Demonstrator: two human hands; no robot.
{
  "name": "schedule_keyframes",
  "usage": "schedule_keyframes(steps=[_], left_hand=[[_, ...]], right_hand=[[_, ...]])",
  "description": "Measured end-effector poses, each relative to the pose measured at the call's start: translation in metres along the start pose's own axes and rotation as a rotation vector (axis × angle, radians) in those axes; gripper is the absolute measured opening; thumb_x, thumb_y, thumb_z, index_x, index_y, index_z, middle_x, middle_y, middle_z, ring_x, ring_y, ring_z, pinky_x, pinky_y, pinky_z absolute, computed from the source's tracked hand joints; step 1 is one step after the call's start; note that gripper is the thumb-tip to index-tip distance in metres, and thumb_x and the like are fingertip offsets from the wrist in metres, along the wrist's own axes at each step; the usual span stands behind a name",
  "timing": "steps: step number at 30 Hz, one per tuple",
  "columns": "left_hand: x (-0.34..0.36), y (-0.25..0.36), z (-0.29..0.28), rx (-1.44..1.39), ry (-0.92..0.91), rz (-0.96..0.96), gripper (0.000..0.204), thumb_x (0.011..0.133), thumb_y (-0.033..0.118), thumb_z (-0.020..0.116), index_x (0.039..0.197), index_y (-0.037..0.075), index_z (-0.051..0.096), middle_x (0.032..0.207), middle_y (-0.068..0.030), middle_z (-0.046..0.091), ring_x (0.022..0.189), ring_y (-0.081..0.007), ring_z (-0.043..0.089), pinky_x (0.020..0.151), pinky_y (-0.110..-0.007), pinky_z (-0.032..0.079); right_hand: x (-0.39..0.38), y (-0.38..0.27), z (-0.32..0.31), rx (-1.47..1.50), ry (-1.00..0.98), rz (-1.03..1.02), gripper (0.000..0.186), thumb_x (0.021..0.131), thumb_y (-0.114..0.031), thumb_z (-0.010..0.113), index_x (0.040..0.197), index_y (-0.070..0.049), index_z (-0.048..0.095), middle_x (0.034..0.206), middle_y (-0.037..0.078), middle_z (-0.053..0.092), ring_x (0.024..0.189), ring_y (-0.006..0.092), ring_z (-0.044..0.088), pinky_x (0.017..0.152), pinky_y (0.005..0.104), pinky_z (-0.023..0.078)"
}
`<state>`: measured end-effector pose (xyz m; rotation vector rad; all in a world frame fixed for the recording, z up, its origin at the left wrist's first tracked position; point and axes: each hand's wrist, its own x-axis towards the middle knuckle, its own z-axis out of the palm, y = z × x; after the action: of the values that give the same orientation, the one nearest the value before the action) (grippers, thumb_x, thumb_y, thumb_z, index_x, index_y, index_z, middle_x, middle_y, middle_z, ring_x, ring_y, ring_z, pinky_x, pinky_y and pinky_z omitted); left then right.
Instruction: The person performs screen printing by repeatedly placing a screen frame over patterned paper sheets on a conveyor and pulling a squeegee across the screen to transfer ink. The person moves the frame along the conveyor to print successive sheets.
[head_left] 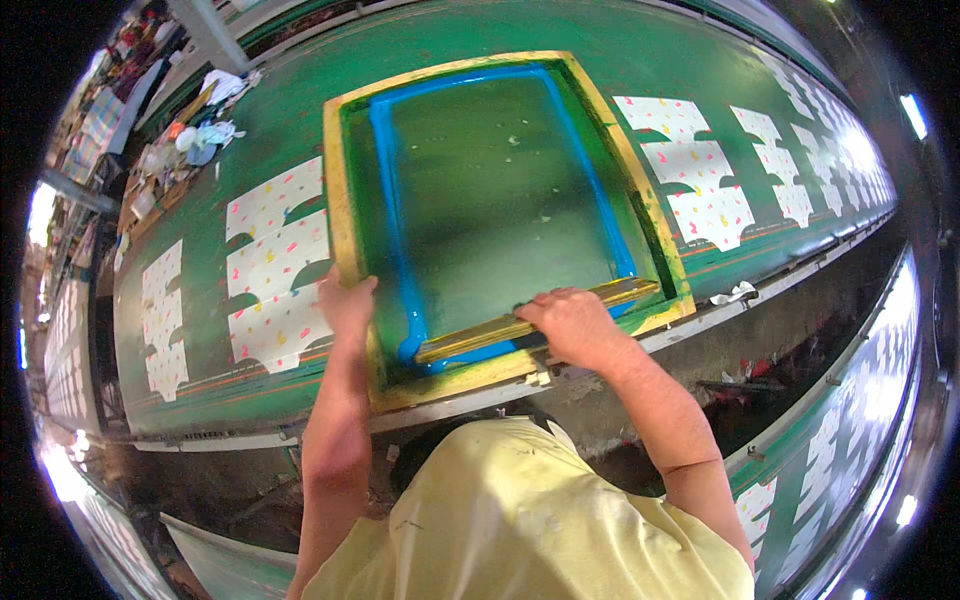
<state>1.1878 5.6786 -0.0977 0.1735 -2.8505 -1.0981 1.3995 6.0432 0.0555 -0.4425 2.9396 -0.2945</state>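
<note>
In the head view, the only one we have, we see a yellow wooden frame (341, 200) lying on a long green table (285, 120), filling the centre of the picture, its near edge at the table's near rim; we take it that this puts it within easy reach. Our left hand (347, 300), left of centre, is closed around the frame's left rail with the thumb inward, probably to steady it, though some fingers are hidden. Our right hand (572, 325), right of centre, has its fingers curled over the middle of a long wooden bar (460, 341); a grip there likely balances both ends. The bar lies slightly aslant across the frame's lower end, inside the rails, where it seems kept clear of most of the dark mesh (490, 190). A glossy blue border (392, 220) runs around that mesh, perhaps to bound it; whether it is tape or ink we cannot tell. White patterned pieces (278, 265) lie flat left and right of the frame, apparently spaced so each stays separate.
</note>
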Motion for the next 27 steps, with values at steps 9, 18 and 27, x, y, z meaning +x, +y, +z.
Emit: schedule_keyframes(steps=[9,18,27], left_hand=[[-0.017,0.026,-0.009,0.085,0.007,-0.05,0.061,0.081,0.03,0.092,0.134,0.007,0.072,0.123,-0.0272,0.072,0.12,-0.0483,0.068,0.103,-0.062,0.056],[-0.024,0.047,-0.021,0.078,0.073,-0.071,0.052,0.093,0.031,0.088,0.132,0.002,0.068,0.127,-0.0267,0.066,0.126,-0.0481,0.062,0.105,-0.062,0.054],[-0.02,0.055,-0.016,0.089,0.108,-0.047,0.04,0.104,0.03,0.077,0.136,0.006,0.072,0.121,-0.0245,0.068,0.12,-0.0495,0.066,0.101,-0.062,0.055]], right_hand=[[-0.023,-0.032,0.019,0.009,0.136,0.052,0.058,0.081,0.005,0.071,0.133,-0.016,0.082,0.128,0.01,0.082,0.11,0.0391,0.078,0.097,0.051,0.062],[0.047,0.014,0.047,-0.144,0.288,-0.028,0.054,0.083,0.005,0.073,0.133,-0.015,0.08,0.131,0.012,0.078,0.112,0.0387,0.075,0.099,0.0526,0.06],[0.236,0.119,0.008,-0.204,0.262,-0.031,0.056,0.087,0.005,0.069,0.136,-0.02,0.079,0.125,0.015,0.078,0.116,0.0388,0.076,0.099,0.0517,0.061]])
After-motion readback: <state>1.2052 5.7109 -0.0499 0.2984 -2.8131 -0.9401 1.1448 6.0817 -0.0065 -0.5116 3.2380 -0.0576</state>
